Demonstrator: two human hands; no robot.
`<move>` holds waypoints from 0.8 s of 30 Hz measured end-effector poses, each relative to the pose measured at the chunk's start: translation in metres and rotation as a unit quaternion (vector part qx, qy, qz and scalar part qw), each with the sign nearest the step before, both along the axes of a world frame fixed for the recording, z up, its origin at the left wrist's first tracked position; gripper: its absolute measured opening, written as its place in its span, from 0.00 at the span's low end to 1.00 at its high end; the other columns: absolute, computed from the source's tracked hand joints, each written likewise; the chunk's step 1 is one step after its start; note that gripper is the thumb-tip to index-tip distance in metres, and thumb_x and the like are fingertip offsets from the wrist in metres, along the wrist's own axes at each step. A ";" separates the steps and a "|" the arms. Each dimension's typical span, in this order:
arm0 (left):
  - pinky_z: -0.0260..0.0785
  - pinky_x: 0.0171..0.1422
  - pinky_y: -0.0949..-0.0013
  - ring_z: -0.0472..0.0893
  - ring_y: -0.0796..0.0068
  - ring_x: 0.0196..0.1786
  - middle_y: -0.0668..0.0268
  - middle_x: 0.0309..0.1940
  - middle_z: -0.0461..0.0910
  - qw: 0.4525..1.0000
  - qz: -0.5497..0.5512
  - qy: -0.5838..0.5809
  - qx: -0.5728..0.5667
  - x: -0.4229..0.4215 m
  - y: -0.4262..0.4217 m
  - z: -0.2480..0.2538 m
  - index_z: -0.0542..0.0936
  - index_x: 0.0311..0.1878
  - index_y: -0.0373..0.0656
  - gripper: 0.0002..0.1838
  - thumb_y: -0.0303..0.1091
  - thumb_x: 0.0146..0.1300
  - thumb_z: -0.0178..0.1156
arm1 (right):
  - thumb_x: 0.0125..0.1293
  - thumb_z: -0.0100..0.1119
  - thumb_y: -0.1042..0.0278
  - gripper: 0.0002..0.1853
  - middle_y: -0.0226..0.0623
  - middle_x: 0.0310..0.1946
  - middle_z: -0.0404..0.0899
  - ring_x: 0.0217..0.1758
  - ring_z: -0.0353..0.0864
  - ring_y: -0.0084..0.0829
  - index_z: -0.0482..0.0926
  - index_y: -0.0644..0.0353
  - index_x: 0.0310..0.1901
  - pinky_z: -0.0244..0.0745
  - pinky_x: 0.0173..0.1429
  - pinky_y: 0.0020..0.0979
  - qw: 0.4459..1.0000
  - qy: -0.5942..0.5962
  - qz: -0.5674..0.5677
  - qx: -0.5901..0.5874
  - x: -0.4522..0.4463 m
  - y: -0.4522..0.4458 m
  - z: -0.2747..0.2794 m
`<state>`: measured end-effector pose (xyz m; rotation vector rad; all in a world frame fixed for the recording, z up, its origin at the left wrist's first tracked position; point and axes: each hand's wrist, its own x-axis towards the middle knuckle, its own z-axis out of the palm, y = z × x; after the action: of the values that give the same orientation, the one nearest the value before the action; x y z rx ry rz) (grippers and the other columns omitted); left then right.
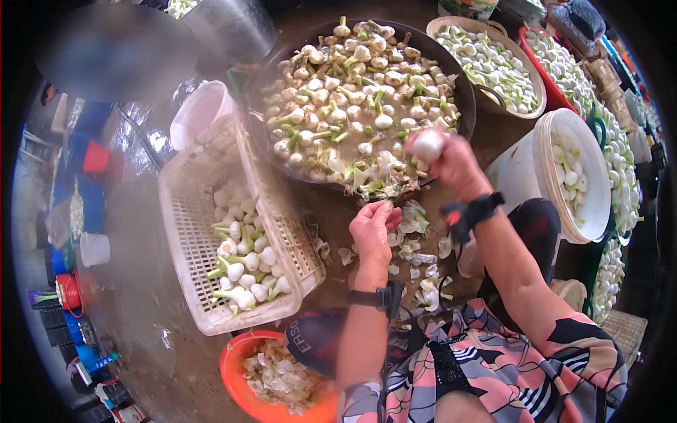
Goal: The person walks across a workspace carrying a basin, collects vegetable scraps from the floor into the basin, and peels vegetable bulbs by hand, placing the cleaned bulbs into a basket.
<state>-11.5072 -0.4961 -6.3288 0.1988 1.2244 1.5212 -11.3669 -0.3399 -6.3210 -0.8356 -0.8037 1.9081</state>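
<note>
My right hand point(458, 166) is closed around a white garlic bulb point(427, 146), slightly blurred, over the near right rim of a wide dark basin. That basin point(468, 106) holds many garlic bulbs with short green stems in murky water. My left hand point(374, 229) is closed in a pinch just below the basin's near edge. Whatever its fingertips hold is too small to make out. A clump of wet garlic skins point(384, 185) lies at the near rim, close above the left fingers. More peeled skins point(416, 257) are scattered on the ground beneath my hands.
A white plastic crate point(176, 233) with cleaned garlic stands on the left, beside a pinkish bucket point(199, 113). An orange basin point(233, 374) of skins sits near my leg. On the right are a tipped white bucket point(518, 158) and a beige tub point(539, 92), both with garlic.
</note>
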 end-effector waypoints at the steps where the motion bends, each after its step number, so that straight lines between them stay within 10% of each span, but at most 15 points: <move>1: 0.77 0.36 0.70 0.81 0.71 0.33 0.64 0.31 0.79 1.000 0.009 -0.005 -0.006 -0.001 -0.001 -0.001 0.77 0.37 0.36 0.04 0.26 0.61 0.58 | 0.72 0.33 0.47 0.31 0.53 0.51 0.73 0.53 0.75 0.44 0.63 0.73 0.56 0.76 0.53 0.37 0.987 0.138 -0.078 -0.029 0.011 0.027 0.018; 3: 0.77 0.35 0.70 0.81 0.72 0.33 0.64 0.31 0.79 0.999 0.027 -0.014 -0.017 -0.002 -0.002 -0.006 0.77 0.36 0.37 0.04 0.27 0.62 0.57 | 0.70 0.34 0.43 0.36 0.56 0.62 0.61 0.64 0.64 0.52 0.57 0.74 0.60 0.70 0.62 0.44 0.939 0.307 -0.155 -0.011 0.029 0.069 0.025; 5: 0.76 0.36 0.72 0.81 0.73 0.34 0.65 0.31 0.79 1.000 0.006 -0.011 -0.019 -0.005 0.003 -0.008 0.76 0.37 0.37 0.06 0.30 0.64 0.55 | 0.69 0.41 0.46 0.32 0.52 0.59 0.65 0.58 0.71 0.47 0.59 0.71 0.60 0.74 0.57 0.42 0.952 0.181 -0.236 -0.070 0.002 0.098 0.034; 7: 0.76 0.37 0.72 0.81 0.73 0.34 0.65 0.31 0.79 1.000 -0.007 -0.005 -0.019 -0.005 0.011 -0.006 0.77 0.37 0.37 0.07 0.31 0.65 0.54 | 0.68 0.46 0.54 0.22 0.46 0.49 0.73 0.47 0.76 0.39 0.68 0.65 0.53 0.76 0.47 0.42 0.992 -0.091 -0.080 -0.028 -0.019 0.139 -0.014; 8: 0.76 0.38 0.73 0.81 0.73 0.35 0.65 0.31 0.79 1.000 -0.008 -0.001 -0.025 -0.005 0.012 -0.003 0.77 0.37 0.37 0.07 0.31 0.66 0.53 | 0.64 0.50 0.61 0.13 0.40 0.40 0.77 0.42 0.77 0.35 0.73 0.61 0.44 0.75 0.42 0.40 0.960 -0.224 0.019 0.168 -0.024 0.171 -0.090; 9: 0.76 0.38 0.72 0.81 0.73 0.35 0.64 0.32 0.79 1.000 -0.005 -0.001 -0.025 -0.005 0.011 -0.002 0.77 0.37 0.38 0.07 0.31 0.66 0.53 | 0.59 0.54 0.63 0.12 0.41 0.37 0.79 0.40 0.78 0.36 0.76 0.60 0.42 0.75 0.41 0.38 0.749 -0.514 0.178 0.378 -0.042 0.167 -0.092; 10: 0.76 0.39 0.72 0.81 0.73 0.35 0.64 0.33 0.80 1.000 -0.005 -0.007 -0.023 -0.005 0.011 0.000 0.77 0.38 0.38 0.07 0.31 0.66 0.53 | 0.55 0.58 0.65 0.12 0.41 0.34 0.81 0.38 0.79 0.37 0.78 0.60 0.39 0.74 0.39 0.37 0.410 -0.666 0.221 0.583 -0.060 0.163 -0.092; 11: 0.75 0.39 0.72 0.81 0.73 0.35 0.64 0.34 0.80 1.000 -0.005 -0.014 -0.021 -0.005 0.011 0.003 0.77 0.38 0.38 0.07 0.31 0.65 0.54 | 0.48 0.63 0.57 0.21 0.49 0.38 0.80 0.42 0.78 0.45 0.77 0.63 0.40 0.74 0.44 0.36 0.713 -0.648 0.153 0.219 -0.083 0.142 -0.073; 16: 0.74 0.41 0.72 0.81 0.73 0.36 0.65 0.35 0.79 1.000 -0.016 -0.013 -0.024 -0.004 0.006 0.007 0.78 0.40 0.37 0.08 0.31 0.66 0.53 | 0.42 0.66 0.53 0.27 0.52 0.37 0.80 0.43 0.79 0.44 0.77 0.66 0.40 0.72 0.47 0.36 0.735 -0.609 0.174 0.241 -0.090 0.136 -0.105; 24: 0.70 0.48 0.72 0.75 0.77 0.48 0.63 0.48 0.75 0.984 0.166 0.039 0.050 -0.003 0.013 -0.004 0.70 0.54 0.34 0.16 0.26 0.64 0.55 | 0.45 0.63 0.66 0.22 0.49 0.36 0.78 0.40 0.78 0.43 0.77 0.63 0.45 0.73 0.47 0.37 0.758 -0.469 0.224 0.394 -0.068 -0.001 0.017</move>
<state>-11.5102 -0.4835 -6.3332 0.1230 1.2903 1.8810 -11.4345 -0.3412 -6.3044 -1.0682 -2.3924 1.1407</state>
